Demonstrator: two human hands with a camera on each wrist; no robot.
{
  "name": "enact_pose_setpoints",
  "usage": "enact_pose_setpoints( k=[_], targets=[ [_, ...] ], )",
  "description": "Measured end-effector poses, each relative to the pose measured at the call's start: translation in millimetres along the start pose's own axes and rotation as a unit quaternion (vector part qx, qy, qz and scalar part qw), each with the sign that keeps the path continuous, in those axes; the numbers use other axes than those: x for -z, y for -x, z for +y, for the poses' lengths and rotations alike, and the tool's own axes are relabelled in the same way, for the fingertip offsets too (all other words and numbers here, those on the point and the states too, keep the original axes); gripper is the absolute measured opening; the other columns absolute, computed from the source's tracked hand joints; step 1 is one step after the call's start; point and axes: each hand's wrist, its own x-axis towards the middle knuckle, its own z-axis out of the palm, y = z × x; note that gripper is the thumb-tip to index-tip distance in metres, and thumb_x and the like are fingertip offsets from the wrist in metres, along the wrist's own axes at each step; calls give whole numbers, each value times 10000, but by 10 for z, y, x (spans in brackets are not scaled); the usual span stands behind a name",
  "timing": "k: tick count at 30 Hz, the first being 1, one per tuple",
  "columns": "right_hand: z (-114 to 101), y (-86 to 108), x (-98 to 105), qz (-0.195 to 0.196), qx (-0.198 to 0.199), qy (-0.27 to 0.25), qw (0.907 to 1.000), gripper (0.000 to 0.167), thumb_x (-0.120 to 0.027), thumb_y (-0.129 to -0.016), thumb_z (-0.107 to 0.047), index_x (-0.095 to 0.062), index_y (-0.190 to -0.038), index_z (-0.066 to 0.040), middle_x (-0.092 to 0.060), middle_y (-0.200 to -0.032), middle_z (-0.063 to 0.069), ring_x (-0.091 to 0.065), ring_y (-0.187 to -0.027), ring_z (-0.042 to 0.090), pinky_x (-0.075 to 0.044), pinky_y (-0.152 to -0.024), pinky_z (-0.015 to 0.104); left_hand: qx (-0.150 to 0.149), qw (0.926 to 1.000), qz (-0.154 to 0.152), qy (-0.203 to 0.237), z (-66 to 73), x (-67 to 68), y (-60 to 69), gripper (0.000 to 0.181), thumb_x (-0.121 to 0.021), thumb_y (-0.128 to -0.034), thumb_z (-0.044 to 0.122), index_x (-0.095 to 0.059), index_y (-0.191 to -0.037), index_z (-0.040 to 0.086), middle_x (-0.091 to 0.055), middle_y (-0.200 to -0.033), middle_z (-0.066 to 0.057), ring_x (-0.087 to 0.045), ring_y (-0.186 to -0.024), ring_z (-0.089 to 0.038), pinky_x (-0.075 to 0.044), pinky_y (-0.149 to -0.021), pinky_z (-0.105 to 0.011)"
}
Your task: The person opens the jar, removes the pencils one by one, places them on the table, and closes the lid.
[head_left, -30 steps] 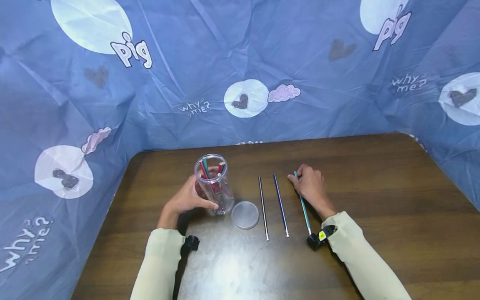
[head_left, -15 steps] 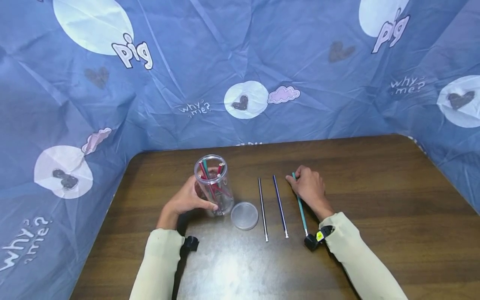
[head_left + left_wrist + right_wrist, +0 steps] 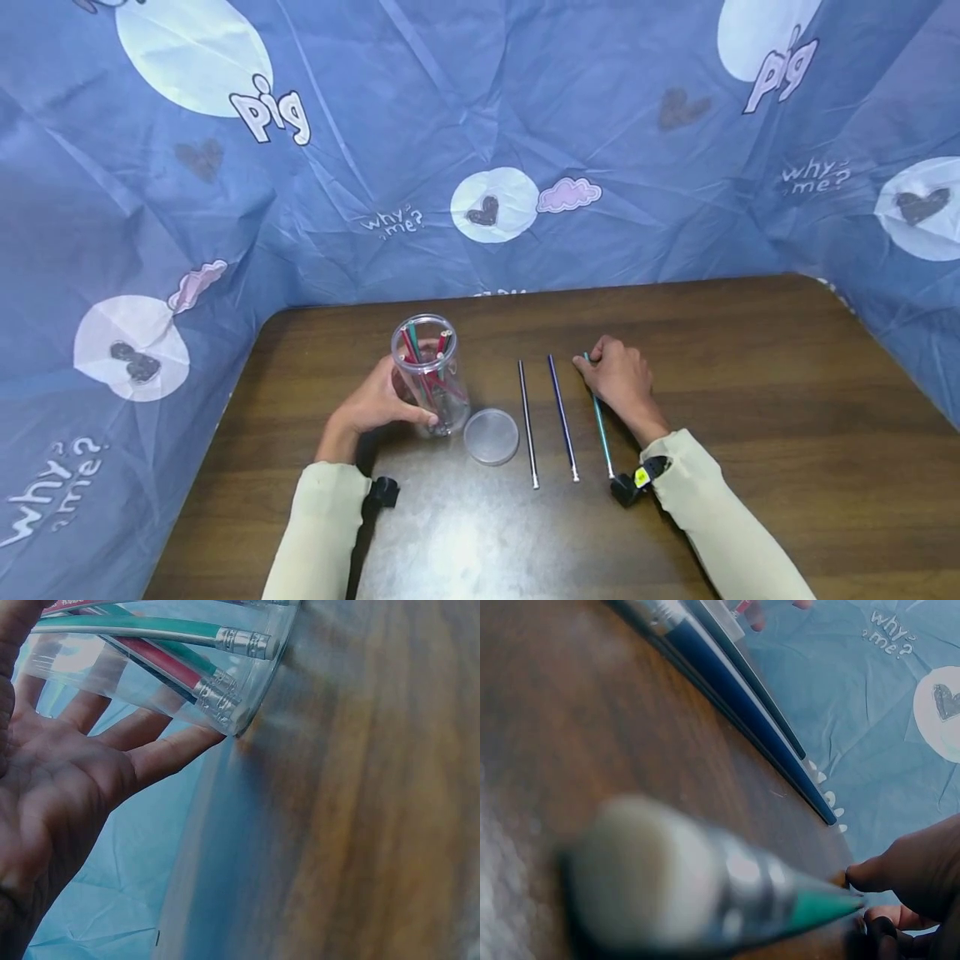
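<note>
My left hand [image 3: 375, 398] grips a clear plastic jar [image 3: 456, 407], thumb on the near side and fingers behind it. Inside the lidless jar, several red and green pencils [image 3: 135, 628] lean with their eraser ends down. To the right, my right hand [image 3: 621, 379] pinches the far, pointed end of a teal-green pencil [image 3: 602, 429] lying on the table. That pencil's white eraser [image 3: 630, 877] looms blurred in the right wrist view. Beside it lie a dark blue pencil [image 3: 563, 417] and a blackish pencil [image 3: 528, 425], roughly parallel, erasers toward me.
A round translucent lid [image 3: 491, 437] lies flat between the jar and the blackish pencil. The brown wooden table [image 3: 787, 400] extends to the right. Blue printed cloth [image 3: 637, 242] hangs behind the table and along both sides.
My right hand has shifted the green pencil slightly left, closer to the blue one. My left hand and the jar stay in place. The head view has tilted a little.
</note>
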Motion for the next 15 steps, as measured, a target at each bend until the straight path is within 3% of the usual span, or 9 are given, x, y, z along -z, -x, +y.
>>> enact_pose_setpoints(
  k=[15],
  targets=[
    [-6, 0, 6, 12, -81, -2, 10000, 303, -735, -886, -360, -608, -837, -89, -669, -819, 92, -634, -804, 347, -481, -660, 488, -3, 10000, 8, -49, 23, -8, 7, 958, -877, -602, -120, -421, -1435, 3, -602, -1310, -188, -595, -1193, -259, -477, -1034, -374]
  ],
)
